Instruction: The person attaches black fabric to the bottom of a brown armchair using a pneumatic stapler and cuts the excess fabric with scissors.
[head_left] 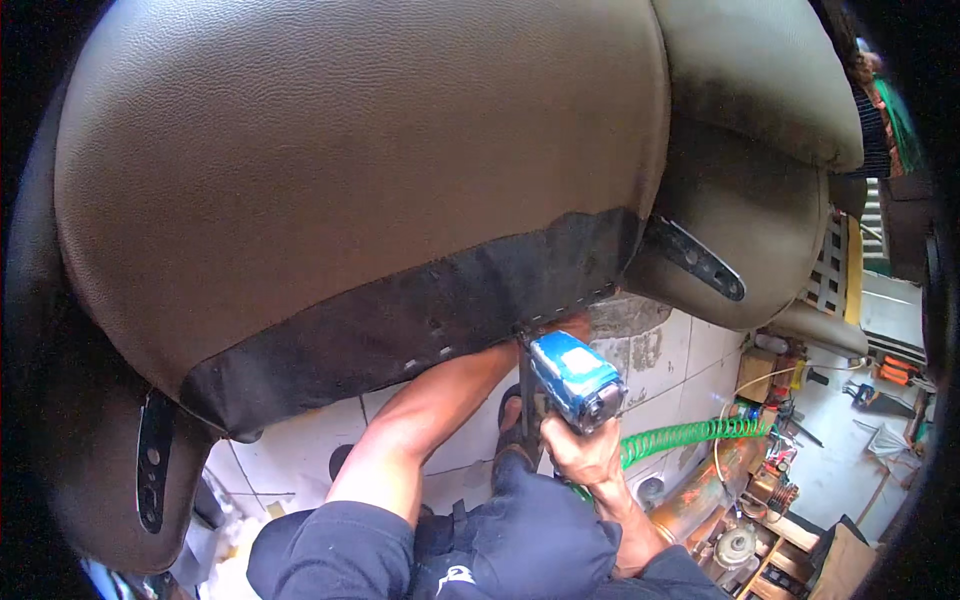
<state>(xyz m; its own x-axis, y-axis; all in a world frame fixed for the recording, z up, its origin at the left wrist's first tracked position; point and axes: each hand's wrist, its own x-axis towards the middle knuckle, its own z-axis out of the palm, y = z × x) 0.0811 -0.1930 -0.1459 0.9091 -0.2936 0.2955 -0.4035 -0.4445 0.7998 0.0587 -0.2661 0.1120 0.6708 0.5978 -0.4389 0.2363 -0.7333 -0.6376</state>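
Note:
My right hand (585, 450) is wrapped round the handle of a blue staple gun (575, 375). The tool's nose reaches up to the lower edge of a brown leather-look seat backrest (360, 150). Along that edge runs a black fabric strip (420, 305) with several staples in it. A green coiled air hose (690, 435) trails rightward from near my right hand. My left forearm passes under the black strip, and my left hand (572, 325) shows only in part behind the staple gun, its fingers hidden.
Flat metal brackets stick out at the backrest's right side (700, 260) and left side (152, 460). Another brown padded seat part (760, 80) stands at the right. Beyond the hose lie a rusty cylindrical tank (705, 490), orange-handled tools (895, 370) and other clutter on the tiled floor (660, 360).

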